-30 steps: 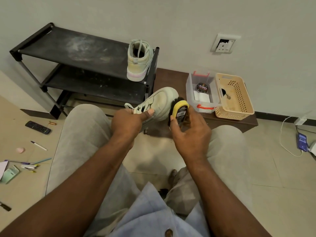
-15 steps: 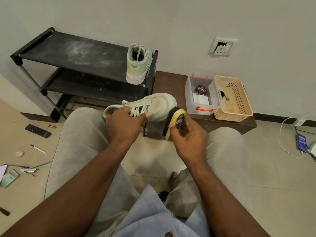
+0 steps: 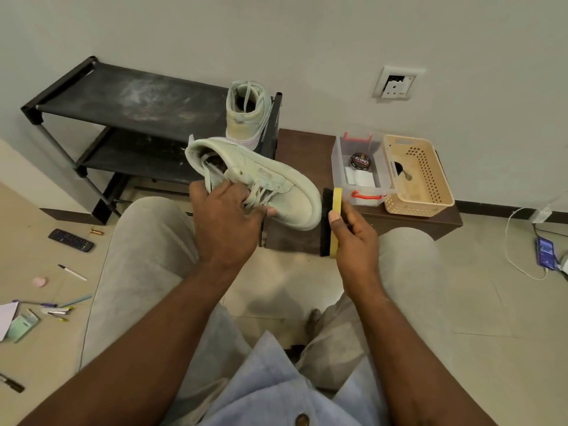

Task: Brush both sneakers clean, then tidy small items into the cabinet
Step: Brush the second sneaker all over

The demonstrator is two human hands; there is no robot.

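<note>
Grips sneaker (image 3: 276, 186) above the knees with left hand (image 3: 224, 222), fingers curled into laces; lies heel up-left, toe down-right. Holds brush (image 3: 329, 229) upright in right hand (image 3: 356, 238), bristles facing toe, just beside it (contact unclear). Leaves toe nearest the right hand.

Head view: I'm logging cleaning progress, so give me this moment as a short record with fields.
left grip: holds the first sneaker at its laces, toe pointing right
right grip: holds the brush, bristles facing the toe; contact unclear
second sneaker: upright on the shoe rack, right end of the top shelf
clear box: on the low brown cabinet, holds a polish tin
basket: right of the box, same cabinet
floor, left side: remote, pens, not yet tidied
</note>
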